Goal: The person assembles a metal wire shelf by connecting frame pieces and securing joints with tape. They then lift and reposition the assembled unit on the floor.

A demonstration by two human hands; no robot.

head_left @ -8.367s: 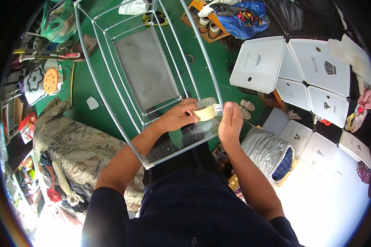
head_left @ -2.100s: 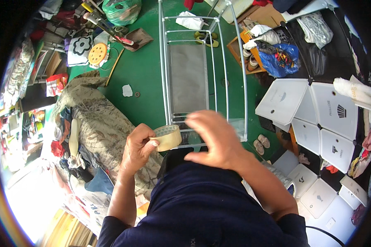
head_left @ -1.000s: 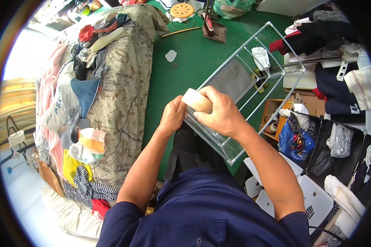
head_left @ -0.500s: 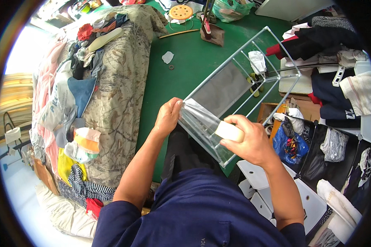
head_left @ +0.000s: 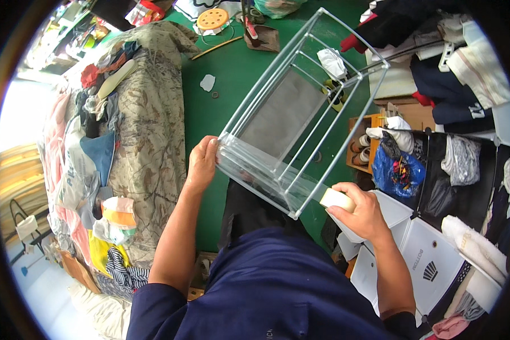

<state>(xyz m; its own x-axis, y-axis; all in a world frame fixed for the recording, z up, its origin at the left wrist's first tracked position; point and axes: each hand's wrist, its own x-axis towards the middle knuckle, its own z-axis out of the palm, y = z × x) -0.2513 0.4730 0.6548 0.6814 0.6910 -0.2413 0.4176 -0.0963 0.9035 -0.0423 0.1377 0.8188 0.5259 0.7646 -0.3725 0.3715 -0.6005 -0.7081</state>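
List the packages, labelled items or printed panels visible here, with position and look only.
White panels: lower right by the right hand, flat squares with a small dark printed mark.
Tape roll: in the right hand, pale, clear strip stretched along the wire frame to the left hand.
Blue plastic bag: right, crumpled.
No screens or signs.

The clear tape (head_left: 277, 178) is glossy film, the rack (head_left: 300, 107) smooth metal, the floor (head_left: 232, 73) matt.
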